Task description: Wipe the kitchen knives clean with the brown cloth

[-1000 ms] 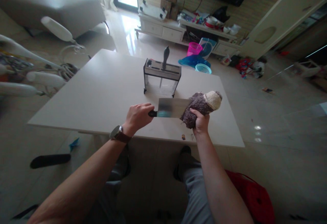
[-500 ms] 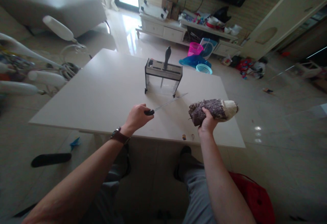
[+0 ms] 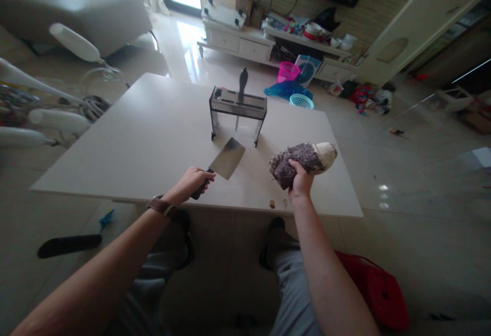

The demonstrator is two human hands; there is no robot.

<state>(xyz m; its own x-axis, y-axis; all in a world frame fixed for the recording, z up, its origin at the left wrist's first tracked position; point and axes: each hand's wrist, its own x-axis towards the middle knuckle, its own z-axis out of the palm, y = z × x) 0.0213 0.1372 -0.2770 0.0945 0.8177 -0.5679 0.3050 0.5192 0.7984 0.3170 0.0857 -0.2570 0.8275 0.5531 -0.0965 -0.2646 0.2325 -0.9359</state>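
My left hand (image 3: 193,183) is closed round the black handle of a cleaver (image 3: 229,159), its broad blade turned flat side up and pointing away over the table. My right hand (image 3: 302,178) grips a large taro (image 3: 297,161) from below, thumb on top. The taro has rough brown skin, and its right end is peeled pale. Beyond the blade stands a clear-sided knife block (image 3: 238,105) with a black-handled knife (image 3: 243,83) upright in its slot.
The white table (image 3: 153,136) spans the middle. Two small bits (image 3: 272,204) lie by its near edge. Baskets, a pink one (image 3: 288,71) and a light blue one (image 3: 302,102), stand on the floor beyond. A red bag (image 3: 378,290) is at lower right, and white chairs (image 3: 74,41) at left.
My left hand has moved left and toward me, rolling the cleaver from edge-on to flat side up. The taro has shifted slightly left in my right hand; the view has also shifted.
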